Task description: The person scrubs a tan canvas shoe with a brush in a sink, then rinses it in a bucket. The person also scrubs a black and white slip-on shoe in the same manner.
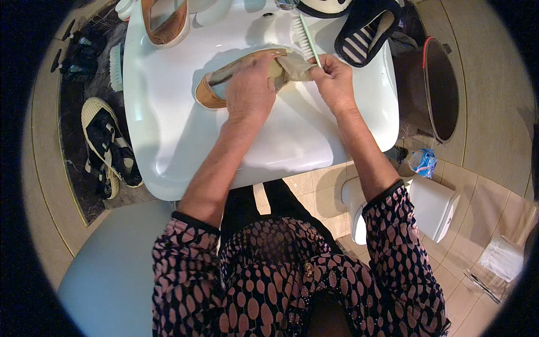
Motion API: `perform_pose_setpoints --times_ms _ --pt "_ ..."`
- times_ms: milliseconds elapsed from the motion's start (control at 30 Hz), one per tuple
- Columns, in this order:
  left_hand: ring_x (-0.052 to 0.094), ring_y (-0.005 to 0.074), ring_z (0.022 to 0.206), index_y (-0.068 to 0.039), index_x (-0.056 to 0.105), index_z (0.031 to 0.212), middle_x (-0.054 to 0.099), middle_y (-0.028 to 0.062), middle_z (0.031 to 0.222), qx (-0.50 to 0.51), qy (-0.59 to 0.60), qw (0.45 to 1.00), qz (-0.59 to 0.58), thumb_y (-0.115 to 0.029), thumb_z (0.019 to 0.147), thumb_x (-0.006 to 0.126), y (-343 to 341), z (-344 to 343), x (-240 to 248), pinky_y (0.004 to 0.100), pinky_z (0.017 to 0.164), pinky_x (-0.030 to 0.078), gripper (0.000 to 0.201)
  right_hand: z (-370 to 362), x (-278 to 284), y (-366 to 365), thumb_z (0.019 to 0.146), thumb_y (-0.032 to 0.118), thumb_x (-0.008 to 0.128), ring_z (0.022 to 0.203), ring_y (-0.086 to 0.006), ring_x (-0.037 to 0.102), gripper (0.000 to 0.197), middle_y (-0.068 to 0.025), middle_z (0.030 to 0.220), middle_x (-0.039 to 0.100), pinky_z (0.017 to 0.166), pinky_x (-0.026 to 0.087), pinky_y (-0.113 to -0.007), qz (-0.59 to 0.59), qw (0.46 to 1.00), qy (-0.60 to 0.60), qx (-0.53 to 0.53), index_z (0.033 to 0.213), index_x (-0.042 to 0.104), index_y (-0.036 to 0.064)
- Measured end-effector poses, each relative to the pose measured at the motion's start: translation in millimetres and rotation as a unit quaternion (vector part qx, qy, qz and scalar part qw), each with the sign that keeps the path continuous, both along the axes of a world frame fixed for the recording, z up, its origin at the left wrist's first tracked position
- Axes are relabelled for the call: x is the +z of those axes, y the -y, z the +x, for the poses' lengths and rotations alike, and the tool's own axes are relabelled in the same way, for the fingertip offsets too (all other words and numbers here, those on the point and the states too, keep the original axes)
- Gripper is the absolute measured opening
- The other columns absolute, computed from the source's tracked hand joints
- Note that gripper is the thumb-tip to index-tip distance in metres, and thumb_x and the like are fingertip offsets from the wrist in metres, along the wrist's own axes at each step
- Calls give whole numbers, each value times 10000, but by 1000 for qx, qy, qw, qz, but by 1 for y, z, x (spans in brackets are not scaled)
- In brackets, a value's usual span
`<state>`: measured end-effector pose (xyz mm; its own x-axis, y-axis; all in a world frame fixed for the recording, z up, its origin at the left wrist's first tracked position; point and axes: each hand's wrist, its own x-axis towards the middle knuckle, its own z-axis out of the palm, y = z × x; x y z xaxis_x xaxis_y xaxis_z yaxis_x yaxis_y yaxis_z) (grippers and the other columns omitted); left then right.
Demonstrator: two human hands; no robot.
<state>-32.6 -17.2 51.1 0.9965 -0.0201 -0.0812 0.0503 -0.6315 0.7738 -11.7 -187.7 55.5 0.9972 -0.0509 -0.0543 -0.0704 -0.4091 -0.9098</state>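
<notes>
A tan shoe with a pale lining lies tilted in the white sink, its rounded end toward the left. My left hand is closed over its middle, and the fingertips are partly hidden inside the opening. My right hand grips the thin pale green handle of a brush, whose white bristles point up and away from me. That same hand pinches a pale fabric flap at the shoe's right end. A matching tan shoe rests at the sink's far left.
A black slipper with a striped insole and a black-and-white shoe sit at the far right. Another brush and black shoes are on the dark counter at left. A brown bin and a white toilet stand right.
</notes>
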Motion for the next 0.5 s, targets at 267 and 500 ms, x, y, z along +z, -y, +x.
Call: perform_pose_setpoints --times_ms 267,500 --pt "486 306 1098 -83 552 1169 511 142 1192 -241 172 947 122 -187 672 678 -8 42 -7 416 941 362 523 -8 27 -5 745 85 581 535 -48 425 112 6 598 533 490 356 -220 109 990 -82 -31 715 599 -21" --pt "564 314 960 -90 606 1068 592 150 1051 -307 14 949 65 -317 774 565 3 57 -10 413 833 441 374 -6 31 7 760 147 611 515 -49 435 175 11 576 531 472 350 -208 82 994 -76 -3 671 594 -4"
